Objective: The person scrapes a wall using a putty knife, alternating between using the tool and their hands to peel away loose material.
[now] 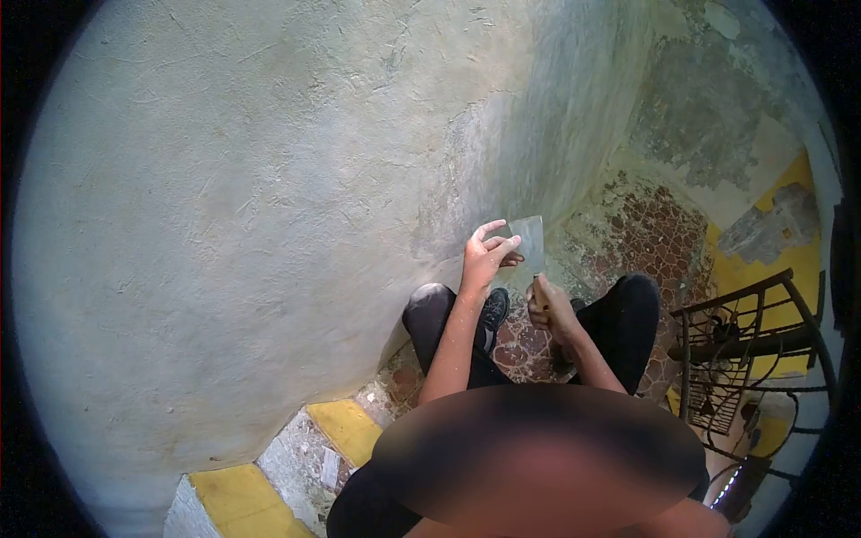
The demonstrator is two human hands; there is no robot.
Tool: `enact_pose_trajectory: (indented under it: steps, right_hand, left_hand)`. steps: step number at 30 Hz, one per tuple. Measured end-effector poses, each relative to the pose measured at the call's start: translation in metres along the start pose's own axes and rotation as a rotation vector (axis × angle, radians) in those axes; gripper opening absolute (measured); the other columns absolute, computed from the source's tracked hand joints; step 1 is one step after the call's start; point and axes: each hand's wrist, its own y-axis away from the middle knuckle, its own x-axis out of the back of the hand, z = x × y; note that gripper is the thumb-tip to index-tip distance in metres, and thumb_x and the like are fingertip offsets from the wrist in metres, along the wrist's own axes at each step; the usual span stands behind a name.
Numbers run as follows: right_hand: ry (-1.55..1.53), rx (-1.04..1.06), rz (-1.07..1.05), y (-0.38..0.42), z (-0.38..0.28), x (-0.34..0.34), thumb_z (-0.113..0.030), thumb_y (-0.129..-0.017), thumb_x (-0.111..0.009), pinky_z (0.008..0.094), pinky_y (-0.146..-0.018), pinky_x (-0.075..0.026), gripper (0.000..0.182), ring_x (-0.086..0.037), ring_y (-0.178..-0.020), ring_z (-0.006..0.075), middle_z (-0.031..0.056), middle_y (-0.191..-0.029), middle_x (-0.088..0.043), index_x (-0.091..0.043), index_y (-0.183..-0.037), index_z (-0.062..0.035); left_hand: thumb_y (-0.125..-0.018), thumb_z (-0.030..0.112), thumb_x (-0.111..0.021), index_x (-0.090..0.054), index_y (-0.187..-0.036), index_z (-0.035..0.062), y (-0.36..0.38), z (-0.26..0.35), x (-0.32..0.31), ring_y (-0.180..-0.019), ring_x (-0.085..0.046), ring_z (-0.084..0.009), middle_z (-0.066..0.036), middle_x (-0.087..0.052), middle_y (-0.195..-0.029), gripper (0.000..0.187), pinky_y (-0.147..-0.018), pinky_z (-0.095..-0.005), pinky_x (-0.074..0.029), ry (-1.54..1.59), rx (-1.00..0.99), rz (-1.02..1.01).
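My right hand (556, 311) is closed around the handle of a putty knife (531, 240), whose wide, flat blade points up and away from me. At the blade's left edge is my left hand (491, 256), with fingertips on the metal. One of its fingers reaches toward the blade's upper corner, while others curl lower down by the edge. Pale specks dot the left hand and forearm. Both hands are in front of my bent knees, close to the base of the plastered wall (269, 206).
Patterned, worn tiles with pale splashes cover the floor (659, 224). Yellow-edged steps (240, 498) descend at lower left. To the right stands a dark metal railing (735, 345). The wall behind it has yellow paint and grey patches (773, 224). My dark shoe (493, 309) is beside the wall.
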Motion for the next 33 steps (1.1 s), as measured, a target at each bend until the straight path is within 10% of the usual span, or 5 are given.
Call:
enact_pose_trajectory:
  steps: [5, 12, 18, 22, 33]
  right_hand:
    - [0.113, 0.139, 0.105, -0.003, -0.024, -0.006, -0.056, -0.11, -0.04, 0.0275, -0.05, -0.038, 0.05, -0.043, -0.052, 0.0116, -0.002, -0.066, -0.044, -0.056, -0.102, -0.0094]
    - [0.12, 0.344, 0.03, 0.007, -0.038, -0.024, -0.037, -0.108, -0.056, 0.0286, -0.05, -0.044, 0.027, -0.049, -0.056, 0.0147, 0.0016, -0.075, -0.05, -0.05, -0.106, -0.0106]
    - [0.133, 0.361, 0.14, 0.015, -0.077, -0.045, -0.028, -0.109, -0.057, 0.0226, -0.041, -0.03, 0.027, -0.042, -0.052, 0.0073, 0.0001, -0.072, -0.048, -0.052, -0.128, -0.0103]
    - [0.026, 0.368, 0.089, -0.004, -0.113, -0.035, -0.032, -0.112, -0.049, 0.0213, -0.041, -0.028, 0.038, -0.033, -0.047, 0.0044, -0.0023, -0.068, -0.042, -0.047, -0.143, -0.0108]
    - [0.018, 0.39, -0.093, -0.037, -0.166, -0.083, -0.038, -0.111, -0.048, 0.0231, -0.039, -0.022, 0.034, -0.027, -0.042, 0.005, -0.0052, -0.06, -0.035, -0.059, -0.123, -0.0082]
  left_hand:
    - [-0.093, 0.01, -0.077, -0.049, -0.14, -0.0022, 0.002, 0.008, 0.001, -0.073, -0.073, -0.0182, -0.012, -0.074, -0.096, 0.056, -0.066, -0.0278, -0.058, 0.097, -0.113, -0.041]
    - [-0.093, 0.017, -0.078, -0.054, -0.135, -0.0002, 0.0, -0.003, 0.009, -0.073, -0.072, -0.015, -0.011, -0.075, -0.093, 0.051, -0.064, -0.0281, -0.056, 0.093, -0.094, -0.012]
    - [-0.093, 0.032, -0.075, -0.065, -0.121, 0.0007, -0.01, -0.036, 0.017, -0.096, -0.072, -0.0394, -0.019, -0.076, -0.096, 0.043, -0.084, -0.0479, -0.055, -0.984, -0.047, 0.254]
    - [-0.093, 0.032, -0.076, -0.066, -0.124, 0.0018, -0.009, -0.038, 0.016, -0.094, -0.073, -0.0362, -0.017, -0.076, -0.095, 0.045, -0.086, -0.0439, -0.055, -0.983, 0.066, 0.245]
    - [-0.094, 0.038, -0.071, -0.062, -0.129, 0.0009, -0.013, -0.038, 0.019, -0.112, -0.069, -0.0384, -0.024, -0.073, -0.116, 0.052, -0.097, -0.0454, -0.053, -1.08, 0.108, 0.215]
